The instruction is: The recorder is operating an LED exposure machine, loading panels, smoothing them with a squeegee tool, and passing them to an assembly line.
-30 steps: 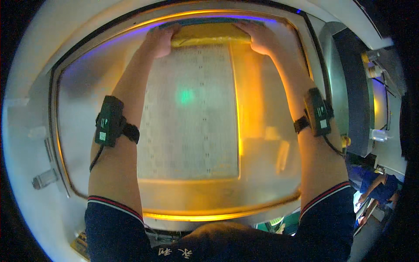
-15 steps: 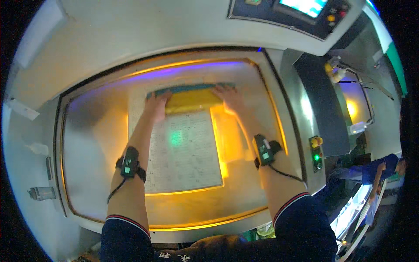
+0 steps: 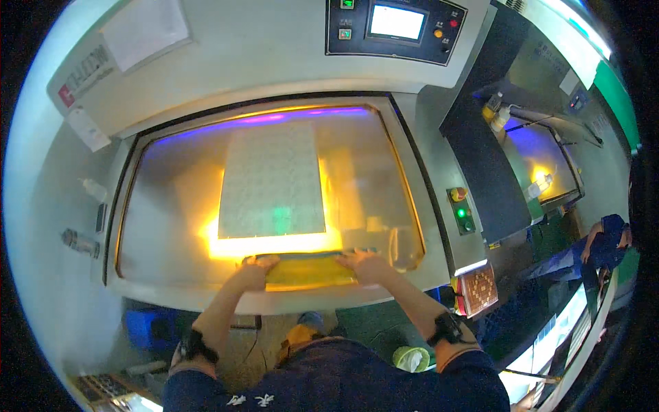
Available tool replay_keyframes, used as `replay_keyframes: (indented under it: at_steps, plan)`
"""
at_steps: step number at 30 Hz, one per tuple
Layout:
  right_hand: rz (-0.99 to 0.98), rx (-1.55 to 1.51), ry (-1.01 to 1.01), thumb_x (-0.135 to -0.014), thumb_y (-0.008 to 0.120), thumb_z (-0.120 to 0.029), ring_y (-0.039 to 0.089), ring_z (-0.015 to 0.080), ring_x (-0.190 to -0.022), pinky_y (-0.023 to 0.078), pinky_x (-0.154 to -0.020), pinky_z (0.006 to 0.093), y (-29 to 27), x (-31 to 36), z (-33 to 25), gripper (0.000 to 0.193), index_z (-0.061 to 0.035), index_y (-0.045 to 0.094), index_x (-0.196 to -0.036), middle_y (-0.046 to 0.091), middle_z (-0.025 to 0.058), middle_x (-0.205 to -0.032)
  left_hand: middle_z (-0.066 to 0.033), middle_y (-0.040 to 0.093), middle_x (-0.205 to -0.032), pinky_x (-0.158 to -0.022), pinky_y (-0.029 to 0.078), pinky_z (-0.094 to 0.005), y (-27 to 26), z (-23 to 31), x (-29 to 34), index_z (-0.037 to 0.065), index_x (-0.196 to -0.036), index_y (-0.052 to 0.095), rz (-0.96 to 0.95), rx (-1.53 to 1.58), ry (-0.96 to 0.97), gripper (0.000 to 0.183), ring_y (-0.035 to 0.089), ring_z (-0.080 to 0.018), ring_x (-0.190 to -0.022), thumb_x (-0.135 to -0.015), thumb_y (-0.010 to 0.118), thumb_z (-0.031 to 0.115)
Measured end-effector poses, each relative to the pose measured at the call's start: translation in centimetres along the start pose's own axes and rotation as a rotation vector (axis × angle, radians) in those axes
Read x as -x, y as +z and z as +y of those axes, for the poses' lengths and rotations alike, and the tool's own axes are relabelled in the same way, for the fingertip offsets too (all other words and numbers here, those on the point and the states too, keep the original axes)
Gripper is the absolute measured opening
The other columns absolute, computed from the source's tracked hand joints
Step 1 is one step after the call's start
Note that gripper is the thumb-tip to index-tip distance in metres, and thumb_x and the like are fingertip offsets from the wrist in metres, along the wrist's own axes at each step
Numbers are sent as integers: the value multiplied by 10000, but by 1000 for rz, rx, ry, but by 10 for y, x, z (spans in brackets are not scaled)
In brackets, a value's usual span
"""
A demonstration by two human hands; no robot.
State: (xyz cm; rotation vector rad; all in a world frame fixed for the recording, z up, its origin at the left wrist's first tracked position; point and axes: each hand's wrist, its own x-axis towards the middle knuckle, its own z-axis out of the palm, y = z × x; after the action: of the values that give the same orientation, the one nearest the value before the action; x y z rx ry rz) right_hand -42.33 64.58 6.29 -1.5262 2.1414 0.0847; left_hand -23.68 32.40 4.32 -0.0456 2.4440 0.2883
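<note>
Near the front edge of the shiny, amber-lit machine bed (image 3: 165, 213), I hold a wide yellow squeegee-like bar (image 3: 310, 272) with a blue-grey far edge; its exact kind is unclear. My left hand (image 3: 255, 269) is closed around its left end, and my right hand (image 3: 364, 266) grips the right end. Beyond the bar lies a pale rectangular sheet (image 3: 271, 182) with faint printed patterns. A green light spot falls near its lower edge, and a bright yellow glow fills the gap between sheet and bar. Both forearms wear black strapped devices.
A control panel with a screen (image 3: 397, 23) is above the bed. A small button box (image 3: 460, 211) sits to the right. Beyond a dark partition, bottles (image 3: 500, 117) stand beside another lit bed. A green bin (image 3: 412, 358) is below; another person (image 3: 604, 240) is at far right.
Both hands and the bar have moved from the sheet's far end toward me, past its near edge. The whole sheet is now uncovered. My view has shifted, showing more floor.
</note>
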Motion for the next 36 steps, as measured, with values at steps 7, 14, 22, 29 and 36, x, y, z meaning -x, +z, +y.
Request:
replay_keyframes:
  at_steps: [7,14,22,29,36]
  plan:
    - [162,40,-16,-769,736,-326,490,354,-1295,415,-1054,524,9,33,-18,783,-256,389,-1468,447,29,-1484,46,250,-1596,-1125,326,-561,46,38,41,260,-1524,280,254,129,18,863,328,-427,-1394,-763,605,14]
    - [180,-267,-226,-810,728,-392,458,283,-1333,361,-1116,427,48,68,31,661,-134,522,-1383,508,118,-1422,111,259,-1583,-1031,443,-576,78,114,155,295,-1529,249,244,146,-353,879,325,-386,-1404,-789,690,119]
    - [584,-9,1224,-756,689,-619,294,322,-1432,234,-1142,558,32,105,201,992,-156,270,-1527,296,120,-1568,-68,504,-1432,-1034,438,-466,168,70,236,275,-1494,343,363,463,-565,848,389,-406,-1351,-742,695,105]
    - [890,33,1174,-790,585,-725,190,317,-1473,157,-1131,645,111,136,295,1059,-163,125,-1560,167,98,-1613,-154,651,-1114,-781,536,-365,187,58,228,185,-1470,414,456,889,-487,832,645,-264,-863,-688,644,17]
    - [608,-20,1384,-778,557,-761,127,234,-1494,150,-1139,631,82,127,242,1080,-107,174,-1546,177,58,-1615,-63,625,-939,-595,523,-306,259,65,220,32,-1216,546,651,1532,-583,531,608,-158,-718,-702,677,36]
